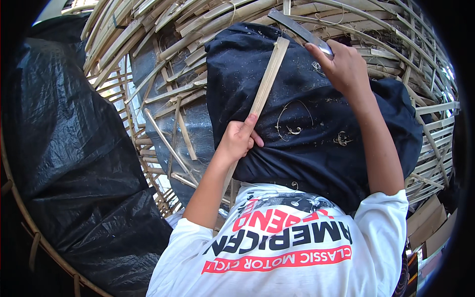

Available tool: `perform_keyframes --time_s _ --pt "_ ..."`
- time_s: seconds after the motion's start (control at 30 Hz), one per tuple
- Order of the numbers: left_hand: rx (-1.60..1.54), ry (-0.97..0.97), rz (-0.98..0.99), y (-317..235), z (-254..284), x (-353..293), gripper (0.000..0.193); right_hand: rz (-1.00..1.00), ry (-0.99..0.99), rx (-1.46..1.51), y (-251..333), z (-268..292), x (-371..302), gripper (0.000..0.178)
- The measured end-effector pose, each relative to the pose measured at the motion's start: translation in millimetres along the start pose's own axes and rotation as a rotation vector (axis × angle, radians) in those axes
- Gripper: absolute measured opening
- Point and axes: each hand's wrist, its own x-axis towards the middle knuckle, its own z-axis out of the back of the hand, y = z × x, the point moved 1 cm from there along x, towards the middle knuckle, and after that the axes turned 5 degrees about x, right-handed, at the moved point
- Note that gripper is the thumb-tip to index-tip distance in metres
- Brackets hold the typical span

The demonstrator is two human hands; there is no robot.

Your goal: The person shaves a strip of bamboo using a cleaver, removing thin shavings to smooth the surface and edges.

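Two hands: left hand (239,139), right hand (345,68). One bamboo strip (267,81) held, one metal blade (302,30). One dark cloth (316,123) over the lap. One big woven bamboo frame (163,44). One black plastic sheet (69,148). Loose bamboo slats (170,93): many, uncountable. Several curled shavings (292,129) on the cloth. A few cardboard pieces (430,222) at lower right.

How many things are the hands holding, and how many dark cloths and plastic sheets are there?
Bamboo strip in the left hand: 1
Knife blade in the right hand: 1
Dark blue cloth over the lap: 1
Black plastic sheet: 1
Total: 4
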Motion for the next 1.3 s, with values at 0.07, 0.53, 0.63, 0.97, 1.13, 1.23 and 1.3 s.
perform_keyframes --time_s 0.07,0.53,0.63,0.97,1.13,1.23,1.3 --pt "-0.012 0.073 0.041 -8.9 3.3 -0.7 0.086 0.026 0.028 0.139 6.8 0.1 -18.2 0.065" --pt "0.058 -0.069 -0.07 -4.3 -5.2 2.3 0.08 0.188 0.164 -0.089 22.2 -2.1 -10.4 0.072" --pt "0.071 -0.098 -0.053 -0.4 -2.8 4.0 0.078 0.299 0.296 -0.118 31.1 -5.4 -18.3 0.072" --pt "0.109 -0.151 -0.131 -1.8 -10.9 1.7 0.084 0.184 0.045 -0.051 2.6 5.8 -4.5 0.072" --pt "0.078 -0.143 -0.102 1.0 -9.2 2.0 0.076 0.196 0.102 0.009 16.6 2.7 -24.0 0.069" --pt "0.097 -0.181 -0.159 3.7 -13.5 3.4 0.077 0.291 0.14 -0.033 22.0 -17.3 -31.9 0.07" --pt "0.112 -0.241 -0.197 -0.5 -17.7 1.8 0.082 0.297 0.117 -0.036 21.1 -23.1 -27.3 0.071"
